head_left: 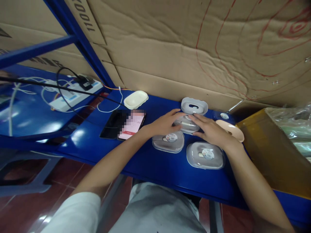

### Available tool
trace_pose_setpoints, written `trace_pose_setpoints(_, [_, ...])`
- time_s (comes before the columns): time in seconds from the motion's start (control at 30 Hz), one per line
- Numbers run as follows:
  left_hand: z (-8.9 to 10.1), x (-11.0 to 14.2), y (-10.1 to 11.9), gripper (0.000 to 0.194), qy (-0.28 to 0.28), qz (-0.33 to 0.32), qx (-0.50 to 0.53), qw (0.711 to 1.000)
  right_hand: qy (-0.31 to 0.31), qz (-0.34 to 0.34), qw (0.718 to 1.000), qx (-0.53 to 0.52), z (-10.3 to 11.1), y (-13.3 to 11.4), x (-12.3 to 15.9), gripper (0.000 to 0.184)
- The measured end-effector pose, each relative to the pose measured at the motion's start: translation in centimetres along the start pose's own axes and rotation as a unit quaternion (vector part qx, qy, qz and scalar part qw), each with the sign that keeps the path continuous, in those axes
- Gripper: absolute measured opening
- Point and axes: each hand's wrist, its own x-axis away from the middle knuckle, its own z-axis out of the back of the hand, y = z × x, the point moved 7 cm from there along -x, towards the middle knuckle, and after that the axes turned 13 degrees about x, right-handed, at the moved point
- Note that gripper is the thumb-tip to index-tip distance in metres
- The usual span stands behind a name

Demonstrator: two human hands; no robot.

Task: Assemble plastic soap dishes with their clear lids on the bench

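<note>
My left hand [167,123] and my right hand [210,129] hold a clear-lidded soap box [186,123] between them, one at each side, fingers over its top. Part of that box is hidden under the fingers. Just behind it sits a white dish [194,105] with a dark slot in it. Nearer to me lie two more soap boxes with clear lids and round labels, one on the left [167,144] below my left hand, one on the right [206,157] below my right wrist. A peach dish [234,131] rests beyond my right wrist.
A cream dish [136,99] and a lit phone [133,124] are on the blue table [155,166] at the left. Cables and a power strip [75,97] lie farther left. A cardboard box [272,152] with plastic-wrapped items stands at the right. Cardboard sheets [157,48] line the back.
</note>
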Motion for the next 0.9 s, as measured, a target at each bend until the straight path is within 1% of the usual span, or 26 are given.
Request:
trace_pose_setpoints(0.1, [0.1, 0.1, 0.0, 0.059, 0.006, -0.007, 0.002, 1.000, 0.012, 0.002, 1.000, 0.010, -0.1, -0.1, -0.2, 0.078])
trace_pose_setpoints(0.33, [0.3, 0.2, 0.0, 0.056, 0.012, 0.005, -0.022, 1.000, 0.012, -0.003, 0.999, 0.048, -0.3, -0.4, 0.2, 0.070])
trace_pose_setpoints(0.63, [1.1, 0.1, 0.4, 0.051, 0.036, 0.003, -0.033, 0.999, 0.038, -0.010, 0.995, 0.095, 0.4, -1.4, 0.1, 0.065])
trace_pose_setpoints(0.9, [1.4, 0.0, 0.7, 0.051, 0.040, 0.015, -0.044, 0.998, 0.036, -0.012, 0.994, 0.105, 0.8, -1.8, 0.1, 0.062])
